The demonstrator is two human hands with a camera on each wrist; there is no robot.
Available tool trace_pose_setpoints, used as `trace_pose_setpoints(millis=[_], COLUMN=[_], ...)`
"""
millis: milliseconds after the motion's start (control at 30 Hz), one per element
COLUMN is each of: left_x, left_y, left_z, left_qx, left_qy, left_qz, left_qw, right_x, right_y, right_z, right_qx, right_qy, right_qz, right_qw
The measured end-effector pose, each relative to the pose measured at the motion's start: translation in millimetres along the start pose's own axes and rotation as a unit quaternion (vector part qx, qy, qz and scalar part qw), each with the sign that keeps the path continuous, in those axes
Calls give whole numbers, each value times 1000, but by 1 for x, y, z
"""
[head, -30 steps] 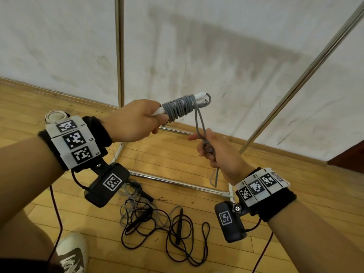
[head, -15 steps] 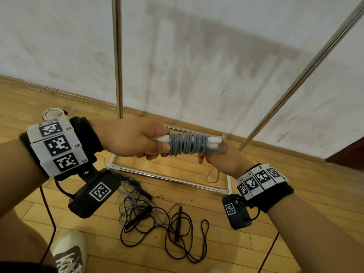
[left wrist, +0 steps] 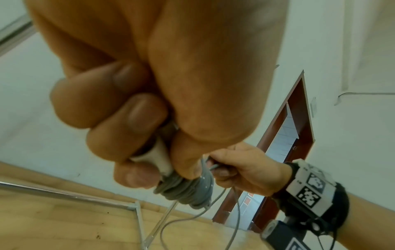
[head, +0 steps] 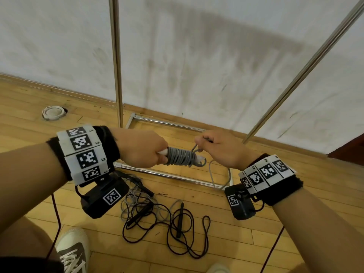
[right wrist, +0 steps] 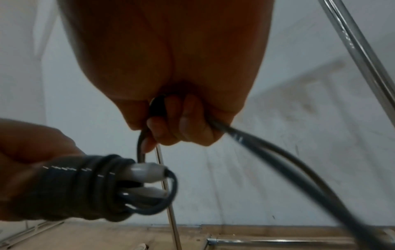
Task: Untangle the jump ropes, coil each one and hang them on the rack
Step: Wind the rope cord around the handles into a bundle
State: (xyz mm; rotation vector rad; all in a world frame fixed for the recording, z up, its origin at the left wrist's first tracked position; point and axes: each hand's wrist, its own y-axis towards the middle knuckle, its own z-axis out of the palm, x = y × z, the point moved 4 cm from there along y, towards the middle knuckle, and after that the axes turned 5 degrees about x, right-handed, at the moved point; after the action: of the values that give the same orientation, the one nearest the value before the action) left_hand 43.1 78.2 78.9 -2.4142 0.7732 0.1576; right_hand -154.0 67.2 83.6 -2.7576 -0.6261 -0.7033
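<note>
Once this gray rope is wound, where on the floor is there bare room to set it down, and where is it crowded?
Bare floor lies right of the rack base, toward the wall. More bare boards lie between the white ring and the left hand. Crowded: the black and gray rope tangle below both hands, near the shoe.

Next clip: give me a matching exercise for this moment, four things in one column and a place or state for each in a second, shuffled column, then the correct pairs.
Things:
1. grey jump rope
2. black jump rope
3. left hand
4. right hand

Places or states:
A. lies tangled on the wooden floor
B. pinches a loose strand of grey cord
C. wound in tight turns round its white handles
D. grips the white handles at the bare end

Pairs: 1-C, 2-A, 3-D, 4-B
</note>
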Motion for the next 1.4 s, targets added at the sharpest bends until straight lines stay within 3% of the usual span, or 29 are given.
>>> trace_pose_setpoints(millis=[167, 333, 400, 633, 867, 1000, 1133, 1400], left_x=[7, 14, 16, 22, 18, 17, 16, 9], left_y=[4, 2, 1, -4, -12, -16, -19, -26], left_z=[-10, -27, -31, -37, -42, -42, -42, -40], left_qx=[-63, -217, -249, -286, -298, -294, -293, -280], left_qy=[14, -36, -57, -110, -160, -164, -174, -196], left_qz=[-31, -20, -14, -23, -16, -7, 4, 48], left_qw=[997, 975, 967, 951, 941, 942, 940, 939], right_x=[6, 8, 11, 11, 12, 12, 4, -4], right_y=[-4, -6, -6, -9, -7, -6, -6, -3], right_z=[-14, -16, -13, 0, 8, 7, 7, 18], right_qx=[-60, -90, -83, -41, -98, -84, -118, -68], right_qy=[62, 249, 275, 345, 334, 403, 399, 461], right_qz=[29, 85, 89, 69, 36, 21, 8, -14], right_qw=[996, 961, 954, 935, 937, 911, 909, 884])
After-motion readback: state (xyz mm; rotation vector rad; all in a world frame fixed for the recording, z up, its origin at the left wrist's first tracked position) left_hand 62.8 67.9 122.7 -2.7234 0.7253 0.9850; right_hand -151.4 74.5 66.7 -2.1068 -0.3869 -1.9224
